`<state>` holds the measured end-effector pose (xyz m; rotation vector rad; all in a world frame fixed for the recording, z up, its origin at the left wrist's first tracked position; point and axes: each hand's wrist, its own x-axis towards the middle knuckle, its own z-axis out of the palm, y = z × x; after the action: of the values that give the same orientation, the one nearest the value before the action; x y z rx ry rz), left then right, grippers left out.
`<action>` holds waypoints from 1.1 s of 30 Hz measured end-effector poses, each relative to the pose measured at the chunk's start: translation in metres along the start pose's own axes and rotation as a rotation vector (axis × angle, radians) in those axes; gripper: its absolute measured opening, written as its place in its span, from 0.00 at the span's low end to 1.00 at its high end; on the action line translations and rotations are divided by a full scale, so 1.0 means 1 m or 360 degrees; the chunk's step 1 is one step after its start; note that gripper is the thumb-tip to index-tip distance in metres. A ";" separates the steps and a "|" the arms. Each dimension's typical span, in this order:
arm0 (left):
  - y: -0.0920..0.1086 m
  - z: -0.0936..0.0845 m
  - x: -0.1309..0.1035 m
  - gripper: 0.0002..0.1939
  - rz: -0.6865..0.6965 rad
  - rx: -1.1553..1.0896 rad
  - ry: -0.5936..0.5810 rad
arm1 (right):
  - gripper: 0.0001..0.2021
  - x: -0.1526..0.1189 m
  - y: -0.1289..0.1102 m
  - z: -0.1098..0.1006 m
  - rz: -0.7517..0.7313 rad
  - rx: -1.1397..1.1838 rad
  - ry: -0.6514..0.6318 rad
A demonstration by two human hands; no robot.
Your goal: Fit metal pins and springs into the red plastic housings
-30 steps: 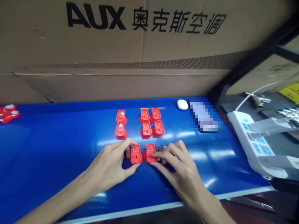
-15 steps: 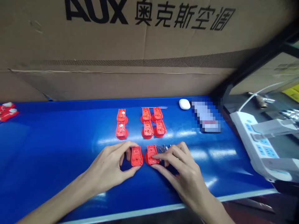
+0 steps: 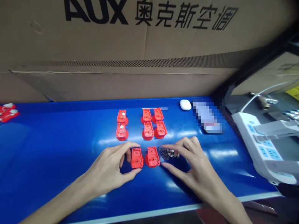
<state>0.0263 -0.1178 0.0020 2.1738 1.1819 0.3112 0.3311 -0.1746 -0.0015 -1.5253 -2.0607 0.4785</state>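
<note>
My left hand (image 3: 120,163) has its thumb and fingers around a red plastic housing (image 3: 137,158), which rests open side up on the blue table. Just right of it stands a second red housing (image 3: 153,156) with a round flange under it. My right hand (image 3: 187,158) is open beside that one, thumb and forefinger apart with nothing between them. Small dark metal pieces (image 3: 163,153) and shiny metal bits (image 3: 173,153) lie between the right hand's fingers and the second housing, partly covered by the hand.
Behind the hands, several red housings (image 3: 148,130) stand in rows; two at the left (image 3: 121,131) hold small metal parts. A thin screwdriver (image 3: 163,108), a white rounded case (image 3: 185,105) and a blurred-out flat object (image 3: 207,116) lie farther back. A white power strip (image 3: 263,146) borders the right.
My right hand has let go of the second red housing and moved right, its fingers spreading apart. The small metal pieces show more now. My left hand stays at its housing.
</note>
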 end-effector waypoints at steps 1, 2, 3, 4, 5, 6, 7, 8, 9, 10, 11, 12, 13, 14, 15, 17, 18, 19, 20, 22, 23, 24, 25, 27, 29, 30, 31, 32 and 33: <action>0.000 0.000 0.000 0.29 -0.0003 0.0004 -0.0004 | 0.20 0.002 0.000 0.000 -0.0012 -0.0013 -0.0034; -0.001 0.000 0.000 0.29 0.0001 0.0005 -0.0007 | 0.20 0.003 0.000 0.001 -0.0021 -0.0028 -0.0064; -0.001 0.001 0.000 0.28 0.0006 0.0001 -0.0009 | 0.20 0.004 0.000 0.001 -0.0027 -0.0043 -0.0089; -0.001 0.001 0.000 0.28 0.0013 -0.0007 -0.0007 | 0.20 0.005 0.000 0.001 -0.0030 -0.0055 -0.0112; -0.001 0.001 0.000 0.26 0.0021 -0.0017 -0.0003 | 0.20 0.006 0.000 0.000 -0.0033 -0.0061 -0.0130; -0.001 0.001 0.000 0.25 0.0030 -0.0025 0.0004 | 0.19 0.007 0.001 0.000 -0.0037 -0.0061 -0.0143; -0.001 0.001 0.000 0.24 0.0040 -0.0030 0.0014 | 0.19 0.007 0.001 -0.001 -0.0043 -0.0055 -0.0148; -0.001 0.001 0.001 0.24 0.0047 -0.0032 0.0019 | 0.20 0.007 0.001 -0.001 -0.0048 -0.0046 -0.0149; -0.001 0.001 0.001 0.23 0.0052 -0.0032 0.0026 | 0.20 0.008 0.001 -0.002 -0.0051 -0.0037 -0.0146; -0.001 0.001 0.001 0.23 0.0058 -0.0033 0.0027 | 0.21 0.008 0.001 -0.002 -0.0049 -0.0028 -0.0142; -0.001 0.001 0.002 0.23 0.0062 -0.0036 0.0025 | 0.22 0.008 0.000 -0.002 -0.0043 -0.0015 -0.0138; -0.001 0.001 0.002 0.23 0.0065 -0.0040 0.0025 | 0.23 0.009 -0.001 -0.002 -0.0031 0.0006 -0.0144; -0.001 0.001 0.002 0.22 0.0065 -0.0043 0.0024 | 0.26 0.009 -0.002 -0.001 -0.0010 0.0033 -0.0164; -0.001 0.001 0.001 0.22 0.0063 -0.0046 0.0022 | 0.29 0.010 -0.003 -0.001 0.0012 0.0065 -0.0191; -0.001 0.001 0.001 0.22 0.0064 -0.0046 0.0022 | 0.32 0.011 -0.005 0.000 0.0033 0.0098 -0.0225; -0.002 0.001 0.000 0.22 0.0065 -0.0045 0.0022 | 0.34 0.013 -0.007 0.001 0.0054 0.0143 -0.0281; -0.002 0.001 0.000 0.22 0.0066 -0.0047 0.0019 | 0.32 0.014 -0.008 0.002 0.0048 0.0150 -0.0294; -0.003 0.001 -0.001 0.22 0.0064 -0.0052 0.0017 | 0.30 0.015 -0.009 0.004 0.0036 0.0151 -0.0295; -0.003 0.001 -0.001 0.22 0.0061 -0.0061 0.0018 | 0.28 0.016 -0.010 0.005 0.0025 0.0149 -0.0293; -0.003 0.001 -0.002 0.22 0.0045 -0.0082 0.0018 | 0.24 0.017 -0.012 0.008 0.0023 0.0147 -0.0294; -0.004 0.001 -0.002 0.22 0.0038 -0.0090 0.0020 | 0.24 0.018 -0.012 0.009 0.0030 0.0151 -0.0301; -0.004 0.001 -0.002 0.23 0.0031 -0.0094 0.0020 | 0.25 0.017 -0.013 0.009 0.0036 0.0157 -0.0308; -0.004 0.001 -0.001 0.23 0.0025 -0.0094 0.0021 | 0.26 0.017 -0.012 0.008 0.0039 0.0162 -0.0313; -0.003 0.001 -0.001 0.23 0.0024 -0.0086 0.0019 | 0.29 0.015 -0.011 0.005 0.0043 0.0167 -0.0319; -0.003 0.001 0.000 0.23 0.0033 -0.0073 0.0028 | 0.31 0.014 -0.007 0.000 0.0045 0.0142 -0.0301; -0.003 0.001 0.000 0.23 0.0040 -0.0066 0.0036 | 0.31 0.013 -0.005 -0.002 0.0047 0.0118 -0.0287; -0.003 0.001 0.000 0.23 0.0046 -0.0058 0.0043 | 0.30 0.013 -0.003 -0.004 0.0047 0.0088 -0.0277; -0.003 0.001 0.000 0.23 0.0049 -0.0052 0.0047 | 0.28 0.013 0.000 -0.006 0.0045 0.0057 -0.0272; -0.003 0.001 0.000 0.23 0.0050 -0.0048 0.0049 | 0.26 0.013 0.002 -0.006 0.0045 0.0029 -0.0280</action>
<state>0.0247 -0.1168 -0.0010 2.1708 1.1532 0.3745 0.3333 -0.1615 0.0052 -1.5518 -2.1619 0.6614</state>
